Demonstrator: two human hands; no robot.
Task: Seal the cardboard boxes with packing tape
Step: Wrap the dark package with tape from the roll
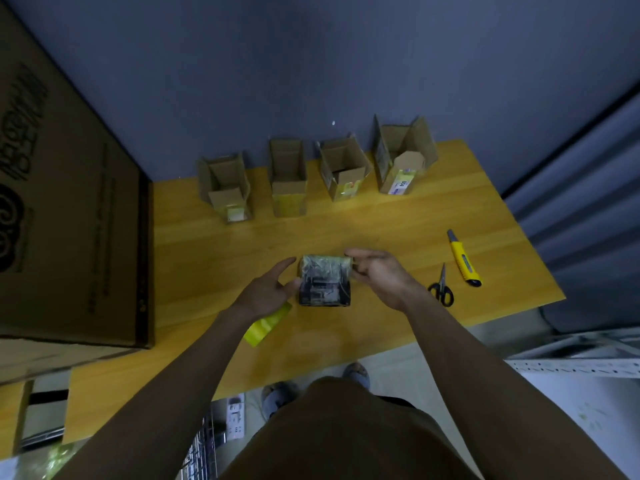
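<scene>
Centrally, the left hand (268, 289), fingers straight, touches the left side of a small dark wrapped box (325, 285), while the right hand (375, 273) pinches its upper right corner. Box rests on the wooden table (381, 223). Yellow tape roll (266, 325) lies under the left wrist. Scissors (441, 289) and utility knife (462, 258) lie right. Four open cardboard boxes (289, 178) line the far edge.

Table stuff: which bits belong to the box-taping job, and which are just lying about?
For the job: four open cardboard boxes, dark wrapped box between both hands, yellow tape roll, scissors, yellow utility knife.

Lying about: big carton, metal shelving.
</scene>
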